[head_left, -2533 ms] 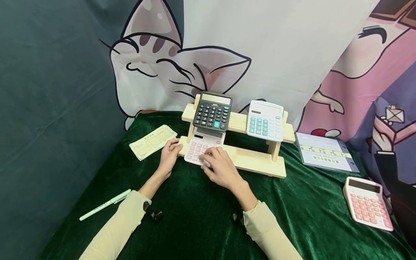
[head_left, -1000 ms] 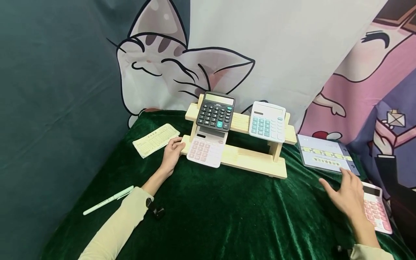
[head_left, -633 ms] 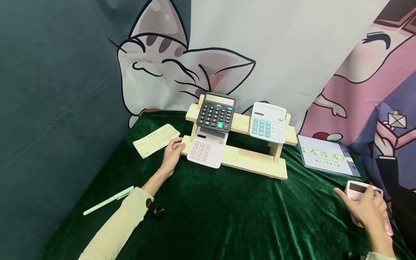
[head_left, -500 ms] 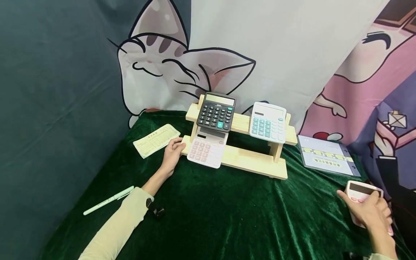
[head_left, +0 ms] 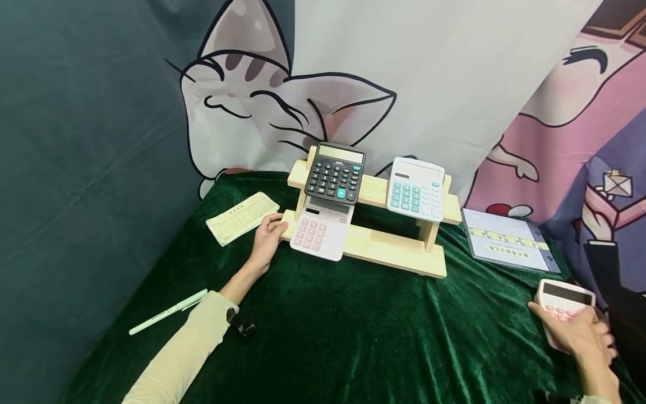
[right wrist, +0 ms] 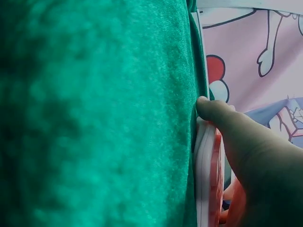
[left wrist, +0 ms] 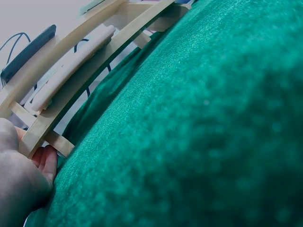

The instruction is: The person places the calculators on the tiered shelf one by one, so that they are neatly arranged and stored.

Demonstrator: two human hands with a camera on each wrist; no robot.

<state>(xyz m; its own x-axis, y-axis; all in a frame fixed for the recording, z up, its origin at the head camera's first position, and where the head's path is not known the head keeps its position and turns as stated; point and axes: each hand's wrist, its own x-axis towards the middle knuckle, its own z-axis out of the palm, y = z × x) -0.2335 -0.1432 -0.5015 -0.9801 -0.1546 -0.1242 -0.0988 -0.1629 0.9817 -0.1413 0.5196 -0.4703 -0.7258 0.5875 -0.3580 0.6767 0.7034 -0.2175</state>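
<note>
My left hand (head_left: 266, 240) holds the left end of the lower board of a two-tier wooden stand (head_left: 388, 249). In the left wrist view its fingers (left wrist: 49, 163) curl under that board. On the upper tier lean a black calculator (head_left: 335, 174) and a white calculator with blue keys (head_left: 415, 189). A pale pink calculator (head_left: 321, 231) leans on the lower tier, its top partly behind the black one. At the far right, my right hand (head_left: 580, 336) grips a pink-keyed calculator (head_left: 565, 292) lying on the cloth, thumb at its left edge and fingers at its right. The hand hides its lower keys.
A yellow receipt pad (head_left: 242, 217) lies left of the stand, and a light green pen (head_left: 168, 312) beside the left forearm. A purple-grey notebook (head_left: 510, 241) lies behind the right hand. Green velvet cloth (head_left: 353, 325) covers the table, with a printed curtain (head_left: 429, 84) behind.
My right hand has left the pale pink calculator on the lower tier, swung right past the notebook and come down around the pink-keyed calculator. My left hand stays on the stand.
</note>
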